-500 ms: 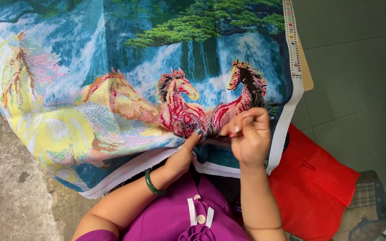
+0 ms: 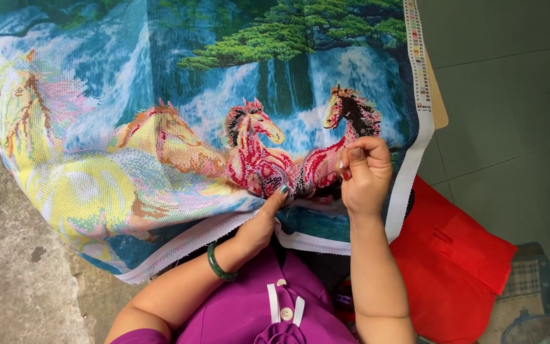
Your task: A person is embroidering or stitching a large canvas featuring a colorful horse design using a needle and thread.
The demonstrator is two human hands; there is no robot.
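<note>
Head view: hands (image 2: 364, 175) at canvas (image 2: 160, 146) hem

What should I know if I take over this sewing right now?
Left hand: fingertip pressed on the cross-stitch canvas near its lower edge, holding it flat.
Right hand: fingers pinched shut above the cloth; the needle is too small to make out.
Canvas lies draped over the lap; red bag beside it on the right.
Done: red horses look stitched. Left: the pale horses at the left look thinner.
</note>
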